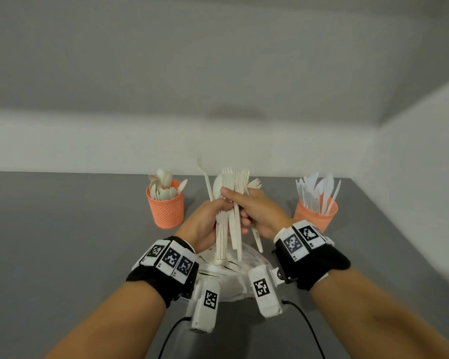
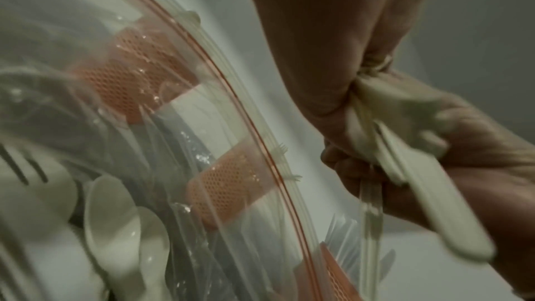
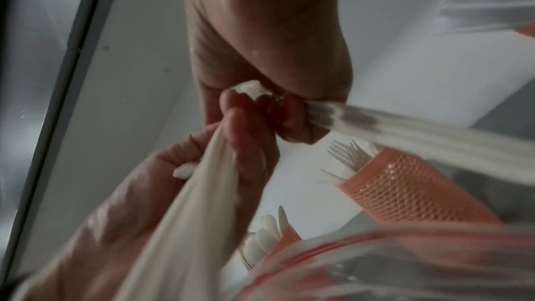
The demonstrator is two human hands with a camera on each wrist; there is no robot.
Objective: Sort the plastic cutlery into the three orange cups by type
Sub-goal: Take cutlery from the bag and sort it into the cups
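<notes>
Both forearms raised over the desk (image 1: 62, 242), wrists banded in black straps with coded white tags (image 1: 171, 260). Left hand (image 1: 205, 224) clenched around a bundle of white plastic cutlery (image 1: 230, 229), fingers wrapped about the handles, thumb across the front. Right hand (image 1: 257, 211) meeting it from the other side, thumb and fingers curled round the same bundle, higher up the stems; both grips grasping, neither released. Bundle held upright, fork tines and one spoon bowl fanned out above the grip, handles hanging below it.

Directly beneath the grip, a clear zip bag (image 1: 231, 270) with a red seal line, lying on the desk between the wrists, more white cutlery inside; spoons and forks visible through the plastic in the left wrist view.

Beyond and to the left of the grip, an orange mesh cup (image 1: 165, 208) standing upright, filled with spoons (image 1: 163, 185), bowls up. Beyond and to the right of the grip, a second orange mesh cup (image 1: 315, 216) holding knives (image 1: 318, 190), blades up. Straight behind the grip, hidden from the head view, a third orange mesh cup (image 3: 405, 193) with fork tines (image 3: 347, 157) poking from its mouth, seen in the right wrist view.
</notes>
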